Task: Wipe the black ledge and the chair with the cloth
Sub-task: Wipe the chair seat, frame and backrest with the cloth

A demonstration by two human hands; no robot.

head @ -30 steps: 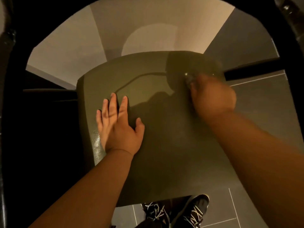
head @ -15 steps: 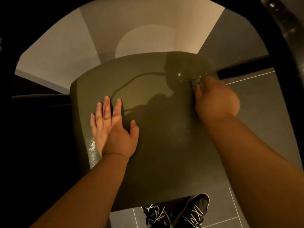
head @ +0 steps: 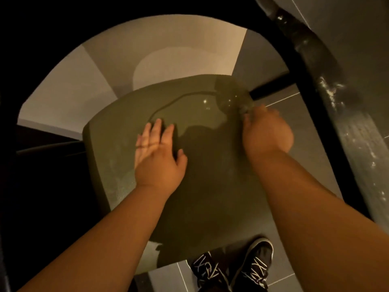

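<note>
At the far right corner of the seat of the one chair (head: 202,119), the right hand (head: 266,131) grips a single bunched cloth (head: 231,95) trailing from the fist toward the far edge, while the left hand (head: 157,157) lies flat, fingers straight, mid-seat, two shoes (head: 255,262) below.

Only one view here, wide-angle, worn on the head. Looked forward and steeply down from close above the chair (head: 210,197), shoes (head: 257,260) right at the bottom edge.
</note>
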